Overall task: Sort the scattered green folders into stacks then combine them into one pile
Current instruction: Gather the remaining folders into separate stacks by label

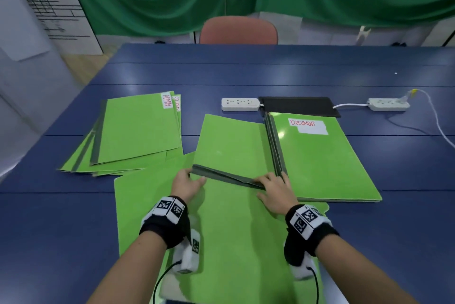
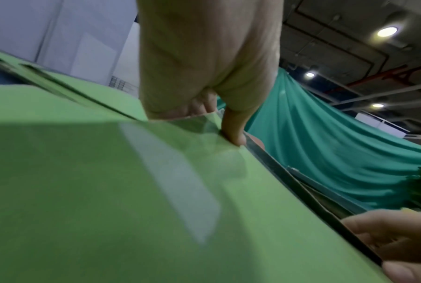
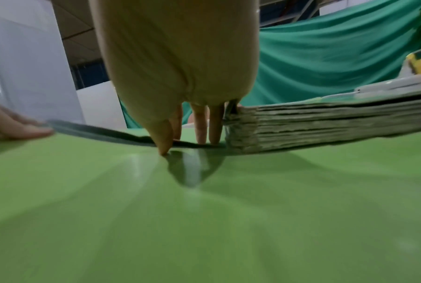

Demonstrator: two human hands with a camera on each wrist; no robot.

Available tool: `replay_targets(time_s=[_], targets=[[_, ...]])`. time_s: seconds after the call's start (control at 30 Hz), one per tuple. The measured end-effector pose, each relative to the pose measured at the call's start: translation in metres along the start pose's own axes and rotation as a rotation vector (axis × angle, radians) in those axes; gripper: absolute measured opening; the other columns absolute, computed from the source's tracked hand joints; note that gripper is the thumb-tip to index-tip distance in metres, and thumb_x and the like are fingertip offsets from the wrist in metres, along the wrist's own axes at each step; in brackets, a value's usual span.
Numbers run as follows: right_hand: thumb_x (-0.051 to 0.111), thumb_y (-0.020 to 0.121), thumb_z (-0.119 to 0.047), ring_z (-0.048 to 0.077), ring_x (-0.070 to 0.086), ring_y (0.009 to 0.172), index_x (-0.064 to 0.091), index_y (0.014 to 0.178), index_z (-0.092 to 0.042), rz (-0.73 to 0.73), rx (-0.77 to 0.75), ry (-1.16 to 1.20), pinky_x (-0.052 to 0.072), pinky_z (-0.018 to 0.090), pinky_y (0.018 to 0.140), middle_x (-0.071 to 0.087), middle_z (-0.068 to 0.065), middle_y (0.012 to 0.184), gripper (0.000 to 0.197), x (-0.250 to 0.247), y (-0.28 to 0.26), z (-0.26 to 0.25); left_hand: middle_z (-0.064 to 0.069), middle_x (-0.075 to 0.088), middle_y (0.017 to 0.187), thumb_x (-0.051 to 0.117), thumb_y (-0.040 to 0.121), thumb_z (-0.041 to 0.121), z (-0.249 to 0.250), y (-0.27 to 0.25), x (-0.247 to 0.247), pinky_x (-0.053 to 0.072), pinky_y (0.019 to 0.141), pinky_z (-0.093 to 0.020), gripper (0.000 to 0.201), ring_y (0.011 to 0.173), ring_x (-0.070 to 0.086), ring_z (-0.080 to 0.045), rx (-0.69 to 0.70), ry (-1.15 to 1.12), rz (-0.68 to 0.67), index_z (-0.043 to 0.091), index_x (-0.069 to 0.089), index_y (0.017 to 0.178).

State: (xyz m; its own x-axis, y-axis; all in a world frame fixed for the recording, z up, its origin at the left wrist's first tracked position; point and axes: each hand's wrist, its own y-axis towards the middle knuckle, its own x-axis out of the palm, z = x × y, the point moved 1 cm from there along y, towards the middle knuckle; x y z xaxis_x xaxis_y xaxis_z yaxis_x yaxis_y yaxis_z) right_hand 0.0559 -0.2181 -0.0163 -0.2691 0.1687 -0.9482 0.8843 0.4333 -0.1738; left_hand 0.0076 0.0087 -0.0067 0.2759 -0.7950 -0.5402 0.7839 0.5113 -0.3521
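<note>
Green folders lie on a blue table (image 1: 398,234). A fanned stack labelled ADMIN (image 1: 138,131) is at the left, and a squared stack labelled DOCUMENT (image 1: 322,158) (image 3: 325,126) at the right. Between them a single middle folder (image 1: 231,143) has its dark spine (image 1: 224,176) toward me, overlapping a large near folder (image 1: 234,242) (image 2: 107,191) (image 3: 204,210). My left hand (image 1: 193,178) (image 2: 216,116) grips the spine's raised left corner. My right hand (image 1: 268,185) (image 3: 187,145) lays straight fingers on the spine's right end beside the DOCUMENT stack, thumb tip on the near folder.
Behind the folders are a white power strip (image 1: 240,104), a black pad (image 1: 298,105) and a second power strip (image 1: 388,104) whose white cable runs off to the right. A red chair (image 1: 238,30) stands at the far edge before a green curtain.
</note>
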Motion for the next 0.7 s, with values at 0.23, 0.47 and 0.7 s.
replay_targets(time_s=[0.23, 0.47, 0.7], targets=[[0.047, 0.095, -0.022, 0.017, 0.04, 0.128, 0.048, 0.132, -0.017, 0.031, 0.107, 0.049, 0.012, 0.034, 0.119, 0.051, 0.002, 0.13, 0.037, 0.003, 0.002, 0.002, -0.013, 0.035, 0.148, 0.057, 0.089, 0.009, 0.0, 0.011, -0.064, 0.03, 0.11, -0.039, 0.055, 0.135, 0.035, -0.029, 0.123, -0.096, 0.033, 0.007, 0.036, 0.14], [0.041, 0.095, -0.043, 0.018, 0.044, 0.128, 0.054, 0.128, -0.017, -0.049, 0.25, 0.007, 0.004, 0.044, 0.118, 0.05, 0.005, 0.136, 0.043, 0.001, 0.007, -0.013, -0.015, 0.041, 0.142, 0.056, 0.089, 0.011, -0.075, 0.03, -0.132, 0.035, 0.108, -0.046, 0.054, 0.128, 0.043, -0.035, -0.119, -0.287, 0.157, 0.009, 0.038, 0.139], [0.026, 0.094, -0.057, 0.02, 0.047, 0.126, 0.058, 0.119, -0.017, -0.056, 0.32, -0.062, 0.009, 0.057, 0.112, 0.052, 0.006, 0.135, 0.057, 0.007, 0.02, -0.069, -0.021, 0.05, 0.129, 0.045, 0.093, 0.003, -0.095, 0.035, -0.131, 0.047, 0.088, -0.04, 0.048, 0.102, 0.056, -0.032, -0.196, -0.475, 0.193, 0.0, 0.033, 0.139]])
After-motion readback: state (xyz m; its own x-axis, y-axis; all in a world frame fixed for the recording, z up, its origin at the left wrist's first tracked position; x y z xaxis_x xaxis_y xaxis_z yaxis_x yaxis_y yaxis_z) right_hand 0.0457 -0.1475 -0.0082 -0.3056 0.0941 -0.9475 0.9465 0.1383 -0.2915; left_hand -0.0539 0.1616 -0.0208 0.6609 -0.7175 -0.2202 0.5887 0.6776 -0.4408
